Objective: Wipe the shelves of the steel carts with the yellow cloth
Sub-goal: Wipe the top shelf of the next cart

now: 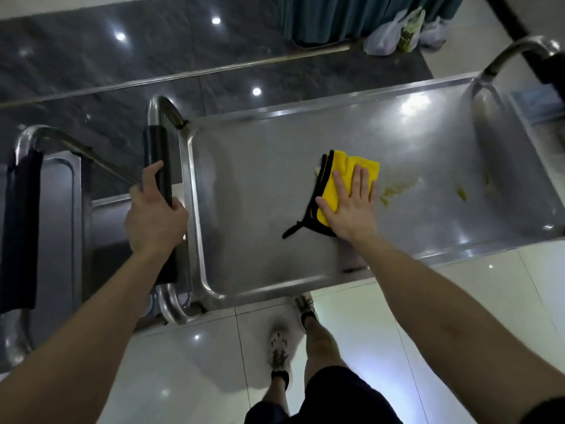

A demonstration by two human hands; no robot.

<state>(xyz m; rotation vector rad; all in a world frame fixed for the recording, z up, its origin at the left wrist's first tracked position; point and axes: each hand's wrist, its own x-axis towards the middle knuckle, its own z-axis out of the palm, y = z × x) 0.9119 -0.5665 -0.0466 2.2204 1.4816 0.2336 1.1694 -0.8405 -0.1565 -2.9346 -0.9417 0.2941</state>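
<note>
Your right hand [351, 206] is flat on the cloth [342, 182], fingers [356, 182] straight and slightly spread, palm down. No grasp, no clench: it just presses the cloth onto the shelf [260, 185]. Fingertips point to 12 o'clock.

The cloth is yellow with black edging, folded, lying near the shelf's middle. A black edge strip [295, 229] trails out from under your palm toward 7 o'clock. The part at 11 o'clock of your hand is uncovered.

Yellowish smears [397, 189] sit on the steel at 3 o'clock of the cloth, just beside your fingers. More spots [461, 194] lie further out, same direction, well apart from the cloth.

Your left hand [154, 212] is wrapped tight round the black grip [159, 166] on the handle [162, 111] at the cart's 9 o'clock end. Fingers curl round the grip's far side, thumb lies along the near side, pointing to 12.

A second cart [58, 209] stands at 9 o'clock of that handle, just beside it, with its own dark-sleeved handle [21, 234]. Whether the two carts touch, you cannot tell.

Plastic bags [397, 33] lie on the floor [351, 332] at 1 o'clock, past the far rim. Your feet [279, 347] show at 6 o'clock, below the near rim.
</note>
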